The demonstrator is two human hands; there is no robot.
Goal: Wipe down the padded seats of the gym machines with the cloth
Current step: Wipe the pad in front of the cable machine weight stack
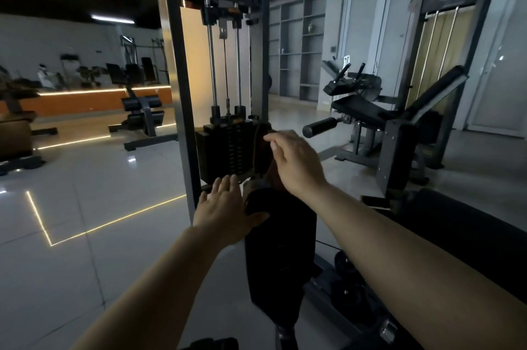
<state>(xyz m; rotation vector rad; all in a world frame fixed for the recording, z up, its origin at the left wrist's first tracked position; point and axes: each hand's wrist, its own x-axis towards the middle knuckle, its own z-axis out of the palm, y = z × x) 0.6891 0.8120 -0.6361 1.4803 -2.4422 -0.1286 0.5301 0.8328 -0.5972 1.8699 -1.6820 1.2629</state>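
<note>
Left hand: the left hand [225,208] lies flat with fingers spread, palm down on the left edge of the black padded seat [281,252], its thumb reaching across the top of the pad; it holds nothing
Right hand: the right hand [296,163] is raised above the far end of the pad, fingers bent and pinched on the dark cloth [263,151]
Cloth: a dark, brownish fold hanging down from the right fingertips, just in front of the weight stack [225,150]; in this dim light its lower edge blends into the pad, so whether it touches the seat cannot be told
Padded seat: long, narrow and black, running away from the camera between the two forearms, its far end close to the base of the machine frame
Machine frame: a tall grey upright frame [174,64] stands straight ahead, with two chrome guide rods [212,64] and a cable running down into the black weight stack
Right of scene: a second machine [399,121] with a black seat, a roller pad and its own weight tower stands well apart on the right, before grey doors and shelving
Left of scene: glossy pale floor tiles [85,207] with bright light strips, and benches near an orange-lit wall in the distance
</note>
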